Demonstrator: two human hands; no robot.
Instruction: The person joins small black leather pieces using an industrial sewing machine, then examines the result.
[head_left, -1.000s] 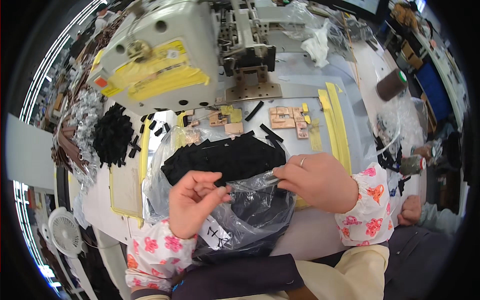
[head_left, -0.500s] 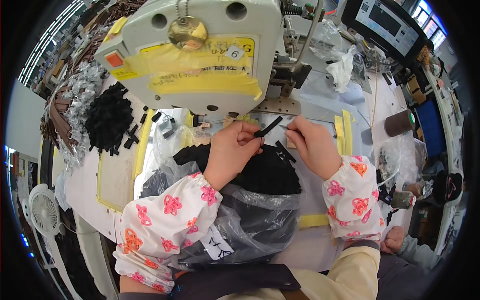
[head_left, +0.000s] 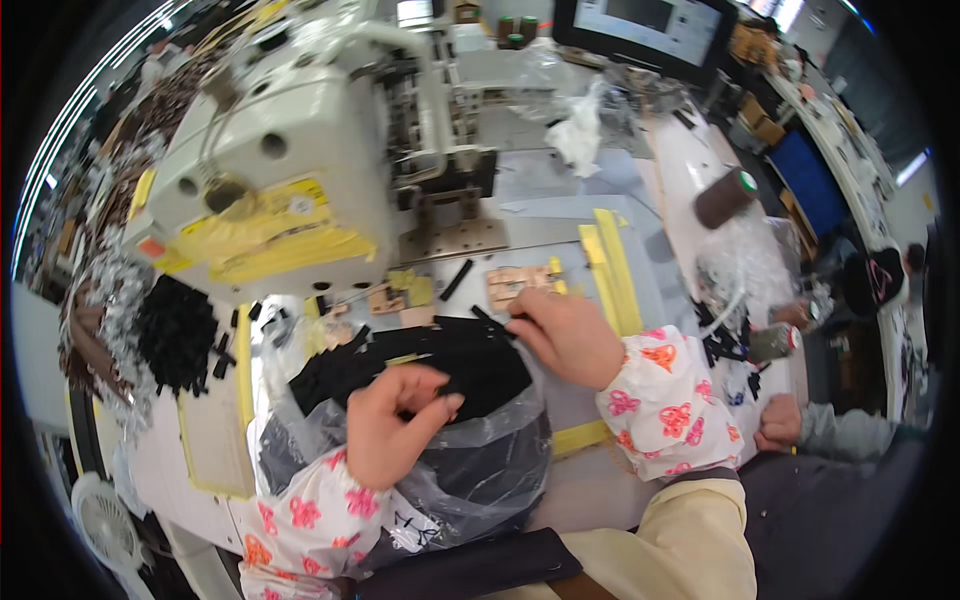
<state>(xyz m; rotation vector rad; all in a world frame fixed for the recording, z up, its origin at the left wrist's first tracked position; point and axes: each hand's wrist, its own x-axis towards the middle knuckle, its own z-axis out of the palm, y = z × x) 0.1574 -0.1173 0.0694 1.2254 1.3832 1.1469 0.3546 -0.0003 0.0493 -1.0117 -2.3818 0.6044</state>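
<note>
My left hand [head_left: 395,425] is over the near side of a clear plastic bag [head_left: 485,450] full of black fabric strips [head_left: 470,365]. Its thumb and forefinger are parted, the other fingers curl in, and I see nothing held. To the right, my right hand [head_left: 572,338] has its fingers pinched at the near end of a black strip [head_left: 487,317] beside the bag's far right edge. Another black strip [head_left: 457,280] lies alone on the table in front of the sewing machine [head_left: 270,170]. The fingertips of both hands are slightly blurred.
Tan pieces [head_left: 515,285] and yellow tape [head_left: 612,270] are on the worktop. A heap of black pieces [head_left: 175,335] lies left. On the right stand a brown thread cone [head_left: 725,198] and a jar [head_left: 773,343]; another person's hand [head_left: 778,422] rests near the edge.
The strip my left hand held now lies on the table, and that hand has drawn back toward me. My right hand has moved to a strip beside the bag. The view has shifted right.
</note>
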